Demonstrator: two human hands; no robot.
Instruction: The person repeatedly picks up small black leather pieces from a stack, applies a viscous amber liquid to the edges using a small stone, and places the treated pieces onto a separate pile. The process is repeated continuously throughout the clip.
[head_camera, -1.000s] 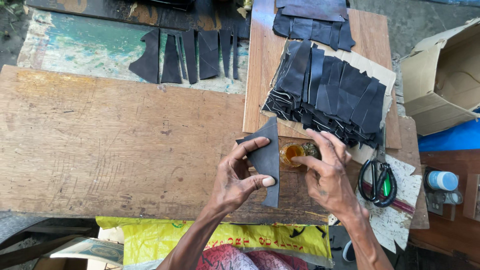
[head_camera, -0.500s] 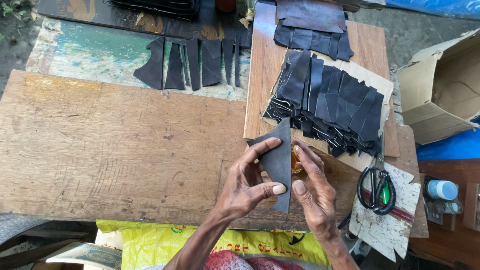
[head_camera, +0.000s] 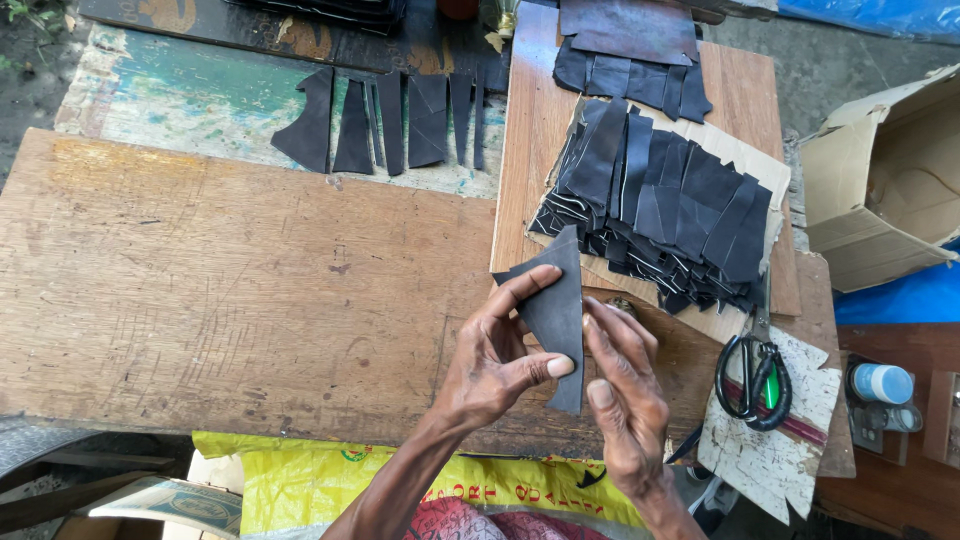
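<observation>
Left hand (head_camera: 493, 365) pinches a dark, wedge-shaped cut piece of leather-like material (head_camera: 556, 310), thumb on its near face low down, index finger stretched up along the left edge; the piece stands upright, narrow end toward the body. Right hand (head_camera: 622, 395) presses against the piece's right edge, fingers straight and laid along it, not curled round anything; whether it truly grips cannot be told. Both hands hover above the worn wooden board (head_camera: 220, 290). Just beyond the fingertips, a fanned stack of similar dark pieces (head_camera: 665, 205) rests on a cardboard sheet (head_camera: 745, 160). Farther out past the left hand, a row of narrow dark strips (head_camera: 390, 125) lies on a paint-stained surface. Right of the right hand, black-handled scissors (head_camera: 752, 375) lie on a scrap of chipped white board. Well off to the right, an open cardboard box (head_camera: 885, 190).
</observation>
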